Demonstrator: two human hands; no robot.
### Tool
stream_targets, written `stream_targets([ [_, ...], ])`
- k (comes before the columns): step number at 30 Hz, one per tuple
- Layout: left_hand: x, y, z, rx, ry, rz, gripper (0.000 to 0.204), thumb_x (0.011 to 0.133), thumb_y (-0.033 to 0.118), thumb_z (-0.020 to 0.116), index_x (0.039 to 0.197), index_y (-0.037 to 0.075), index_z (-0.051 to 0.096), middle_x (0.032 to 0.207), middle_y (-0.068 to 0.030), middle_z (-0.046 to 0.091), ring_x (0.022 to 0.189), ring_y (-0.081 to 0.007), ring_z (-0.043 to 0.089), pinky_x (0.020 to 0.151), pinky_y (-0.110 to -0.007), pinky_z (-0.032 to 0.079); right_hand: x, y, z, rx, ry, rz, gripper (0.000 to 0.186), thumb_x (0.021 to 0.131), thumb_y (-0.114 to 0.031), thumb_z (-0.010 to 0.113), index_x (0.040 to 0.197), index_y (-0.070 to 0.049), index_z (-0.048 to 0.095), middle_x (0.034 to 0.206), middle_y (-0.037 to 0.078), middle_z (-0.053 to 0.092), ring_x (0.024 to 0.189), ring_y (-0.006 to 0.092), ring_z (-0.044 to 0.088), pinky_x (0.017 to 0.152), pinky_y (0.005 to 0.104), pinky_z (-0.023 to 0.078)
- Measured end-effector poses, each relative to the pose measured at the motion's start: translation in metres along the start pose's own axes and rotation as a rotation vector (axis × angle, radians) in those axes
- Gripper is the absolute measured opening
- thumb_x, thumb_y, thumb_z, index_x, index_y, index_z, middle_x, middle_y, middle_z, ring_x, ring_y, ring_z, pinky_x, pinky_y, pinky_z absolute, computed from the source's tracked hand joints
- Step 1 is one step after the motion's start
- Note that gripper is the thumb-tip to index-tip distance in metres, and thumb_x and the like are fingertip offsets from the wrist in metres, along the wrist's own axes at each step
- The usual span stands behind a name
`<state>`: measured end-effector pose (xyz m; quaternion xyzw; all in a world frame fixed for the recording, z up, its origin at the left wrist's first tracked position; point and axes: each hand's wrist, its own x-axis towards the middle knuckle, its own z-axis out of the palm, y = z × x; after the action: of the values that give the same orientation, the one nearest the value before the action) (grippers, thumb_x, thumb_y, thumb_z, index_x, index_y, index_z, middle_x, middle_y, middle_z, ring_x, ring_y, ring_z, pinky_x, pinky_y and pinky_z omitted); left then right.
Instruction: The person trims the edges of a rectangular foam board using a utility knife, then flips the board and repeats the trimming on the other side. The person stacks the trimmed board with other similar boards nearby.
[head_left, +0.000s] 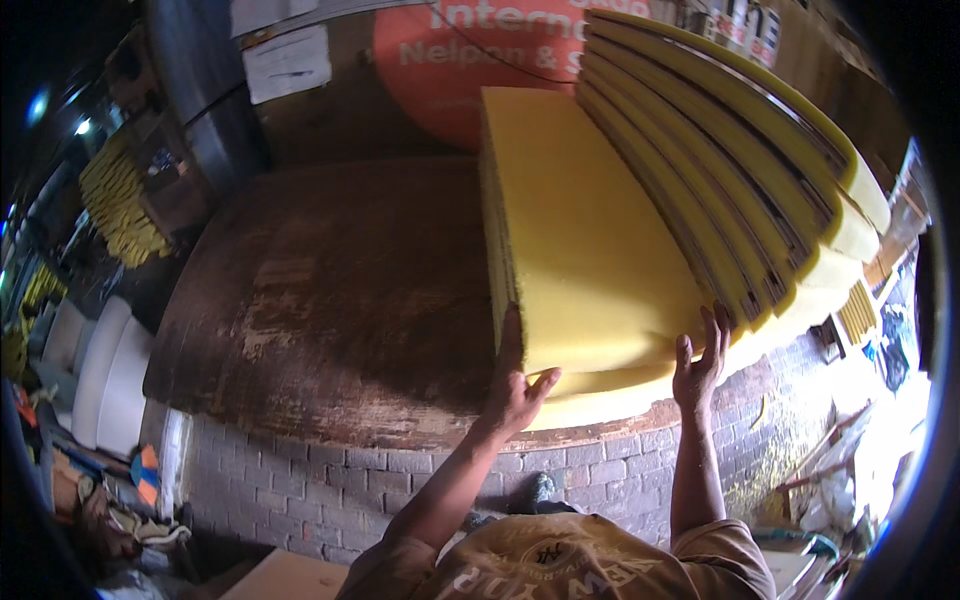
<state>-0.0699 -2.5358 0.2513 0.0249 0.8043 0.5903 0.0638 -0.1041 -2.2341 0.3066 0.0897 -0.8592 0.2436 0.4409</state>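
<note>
A stack of pale yellow foam slabs [600,240] lies on the worn brown tabletop, its long side running away from me. My left hand [520,398] rests against the stack's near left corner, fingers stretched along the left side and thumb spread over the front. At the near right corner, my right hand [700,368] is open with its fingers spread, touching or very close to the foam. Some of its contact with the foam is hidden. Right beside the stack stand several curved, thick yellow foam pieces [740,170], leaning in a row with dark gaps between them.
The brown tabletop [330,290] stretches to the left, scuffed and bare in patches. Grey brick paving [330,490] lies below its front edge. White rounded pieces [110,375] stand at the far left, near a yellow pile [120,200]. A red-orange sign [440,70] is behind the table.
</note>
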Motion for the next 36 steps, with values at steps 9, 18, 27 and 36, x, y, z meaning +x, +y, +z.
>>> stream_targets([
  [9,-0.05,-0.139,0.036,0.3,0.489,0.533,0.087,0.094,0.029,0.064,0.154,-0.007,0.014,0.159,-0.0316,0.022,0.148,-0.0409,0.024,0.121,-0.049,0.02,-0.193,0.017,-0.038,0.066,-0.246,0.457,0.052,0.087,-0.011,0.069,0.135,-0.002,0.052,0.142,0.025,0.048,0.134,0.0433,0.045,0.112,0.0496,0.037],
  [18,-0.221,-0.431,0.036,0.493,-0.702,0.1,0.064,0.09,0.035,0.072,0.136,-0.004,0.053,0.126,-0.0216,0.065,0.116,-0.0324,0.063,0.101,-0.045,0.048,-0.574,0.1,-0.139,-0.068,-1.589,1.457,0.055,0.088,-0.056,0.062,0.112,-0.009,0.075,0.113,0.012,0.074,0.099,0.0306,0.071,0.085,0.0415,0.056],
  [27,-0.148,-0.375,0.145,0.68,-0.528,-0.791,0.06,0.091,0.033,0.071,0.135,-0.003,0.054,0.119,-0.0187,0.069,0.105,-0.0272,0.067,0.092,-0.042,0.052,-0.556,0.244,-0.17,0.095,-1.127,1.37,0.052,0.087,-0.049,0.062,0.116,-0.006,0.072,0.116,0.021,0.07,0.11,0.0378,0.066,0.095,0.0452,0.051],
  [36,-0.003,-0.223,0.411,0.206,-0.276,-0.435,0.051,0.095,0.022,0.067,0.136,-0.006,0.053,0.107,-0.0124,0.071,0.086,-0.0165,0.067,0.077,-0.03,0.053,-0.444,0.457,-0.247,0.053,-0.779,1.485,0.042,0.092,-0.038,0.063,0.118,-0.006,0.072,0.119,0.019,0.07,0.116,0.0351,0.065,0.098,0.0419,0.051],
])
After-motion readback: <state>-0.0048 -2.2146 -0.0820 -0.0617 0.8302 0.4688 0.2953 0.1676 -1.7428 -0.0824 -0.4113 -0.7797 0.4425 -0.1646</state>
